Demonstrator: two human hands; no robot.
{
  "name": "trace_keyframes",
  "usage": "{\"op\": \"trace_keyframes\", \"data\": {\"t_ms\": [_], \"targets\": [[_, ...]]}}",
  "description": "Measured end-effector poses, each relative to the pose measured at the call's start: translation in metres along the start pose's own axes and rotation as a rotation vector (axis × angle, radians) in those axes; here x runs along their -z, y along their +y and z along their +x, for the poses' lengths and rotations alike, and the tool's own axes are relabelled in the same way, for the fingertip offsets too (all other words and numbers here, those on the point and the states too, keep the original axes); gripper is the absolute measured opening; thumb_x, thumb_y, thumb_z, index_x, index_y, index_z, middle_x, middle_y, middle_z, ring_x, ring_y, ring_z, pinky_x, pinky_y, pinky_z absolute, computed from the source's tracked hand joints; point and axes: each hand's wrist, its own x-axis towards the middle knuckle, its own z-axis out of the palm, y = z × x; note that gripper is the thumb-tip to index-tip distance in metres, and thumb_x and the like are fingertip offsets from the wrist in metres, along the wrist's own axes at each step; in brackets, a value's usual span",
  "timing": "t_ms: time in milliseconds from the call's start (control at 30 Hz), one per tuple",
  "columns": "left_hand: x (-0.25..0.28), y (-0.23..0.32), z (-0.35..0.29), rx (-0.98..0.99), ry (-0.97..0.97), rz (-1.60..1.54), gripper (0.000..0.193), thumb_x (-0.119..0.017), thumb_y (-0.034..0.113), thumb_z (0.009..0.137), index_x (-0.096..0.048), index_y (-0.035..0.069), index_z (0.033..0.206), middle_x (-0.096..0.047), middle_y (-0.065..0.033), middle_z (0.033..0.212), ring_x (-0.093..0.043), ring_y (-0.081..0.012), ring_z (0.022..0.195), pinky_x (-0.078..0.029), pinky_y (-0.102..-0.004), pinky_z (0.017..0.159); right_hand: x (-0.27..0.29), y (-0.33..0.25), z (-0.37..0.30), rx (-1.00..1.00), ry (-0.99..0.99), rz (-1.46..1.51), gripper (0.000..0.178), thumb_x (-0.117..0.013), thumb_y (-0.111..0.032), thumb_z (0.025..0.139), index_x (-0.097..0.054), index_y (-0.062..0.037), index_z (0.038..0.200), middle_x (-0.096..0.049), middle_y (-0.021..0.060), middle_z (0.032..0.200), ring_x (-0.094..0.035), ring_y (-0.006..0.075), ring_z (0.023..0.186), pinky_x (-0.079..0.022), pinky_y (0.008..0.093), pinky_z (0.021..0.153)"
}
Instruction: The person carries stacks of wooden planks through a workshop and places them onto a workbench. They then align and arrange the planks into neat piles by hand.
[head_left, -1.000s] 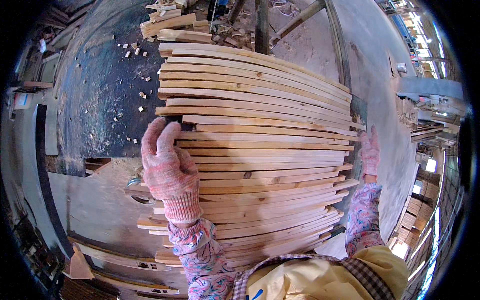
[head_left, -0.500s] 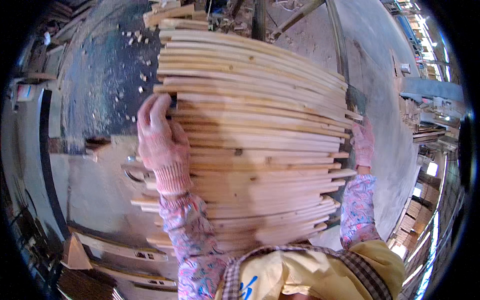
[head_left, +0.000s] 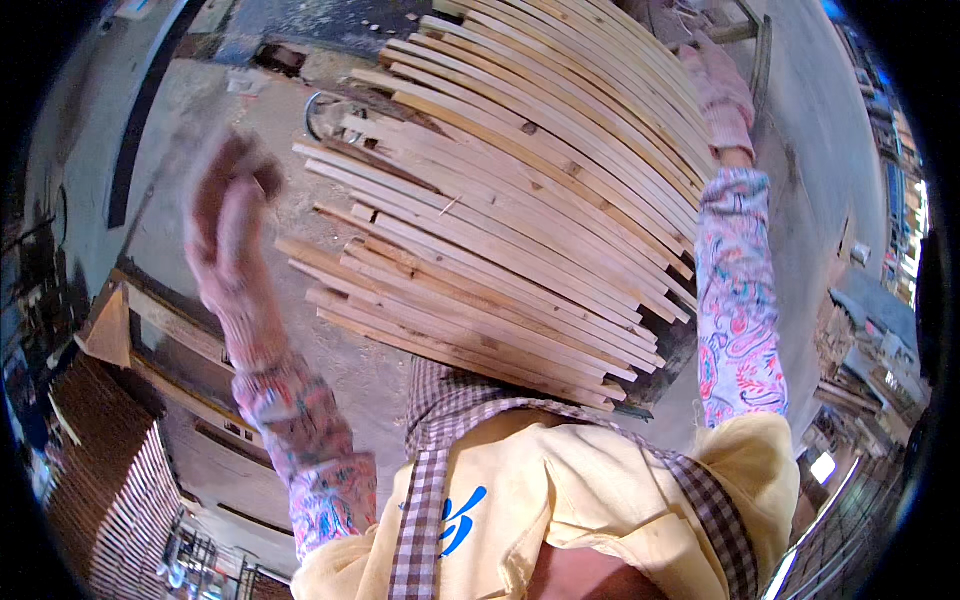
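Observation:
A wide layer of pale wooden strips [head_left: 520, 200] lies side by side in front of me, their ends uneven. My left hand [head_left: 235, 215], in a pinkish knitted glove, is raised left of the strips and apart from them. Motion blurs it, but its bent fingers and thumb look apart, with nothing visible between them. My right hand [head_left: 722, 95], gloved alike, reaches along the far right side of the strips. Its fingers stretch forward beside the strip ends; whether they touch the wood is hard to tell.
A metal ring-shaped part [head_left: 318, 115] sits by the left strip ends. Wooden frame pieces [head_left: 170, 320] and a brown slatted stack [head_left: 110, 470] are at the lower left. Further wood is piled at the right [head_left: 850, 370]. My checked apron [head_left: 440, 400] is close to the nearest strips.
My left hand has left the strip ends and swung outward to the left. My right hand has moved farther forward along the right side. The view has shifted, showing more of the near strips.

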Motion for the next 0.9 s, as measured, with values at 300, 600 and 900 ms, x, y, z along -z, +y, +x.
{"op": "trace_keyframes", "data": {"t_ms": [300, 600, 900], "targets": [[0.075, -0.073, -0.159, 0.479, 0.249, 0.007, 0.038, -0.062, 0.016, 0.094, -0.056, 0.002, 0.129, -0.063, -0.0093, 0.12, -0.059, -0.0173, 0.107, -0.05, -0.0317, 0.092, -0.083, -0.046, 0.01, 0.14, -0.083, -0.213, 0.063, -0.036, -0.056, 0.098, -0.036, -0.0185, 0.149, -0.044, 0.0162, 0.147, -0.042, 0.0354, 0.134, -0.034, 0.0413, 0.111], [0.071, -0.111, -0.167, 0.46, 0.493, -0.06, 0.052, -0.062, 0.03, 0.093, -0.05, 0.003, 0.136, -0.057, -0.0108, 0.127, -0.058, -0.0221, 0.111, -0.05, -0.0337, 0.092, -0.068, -0.012, 0.032, 0.214, -0.276, -0.143, 0.064, -0.038, -0.054, 0.096, -0.036, -0.0164, 0.148, -0.041, 0.023, 0.146, -0.044, 0.0399, 0.131, -0.037, 0.0451, 0.109], [0.05, -0.134, -0.179, 0.539, 0.173, -0.023, 0.052, -0.06, 0.034, 0.094, -0.053, -0.001, 0.132, -0.061, -0.0101, 0.124, -0.055, -0.0191, 0.112, -0.042, -0.0306, 0.098, -0.055, -0.034, 0.035, 0.102, -0.337, -0.164, 0.071, -0.042, -0.059, 0.093, -0.036, -0.0159, 0.149, -0.046, 0.0226, 0.143, -0.046, 0.042, 0.13, -0.038, 0.0462, 0.107]]}}
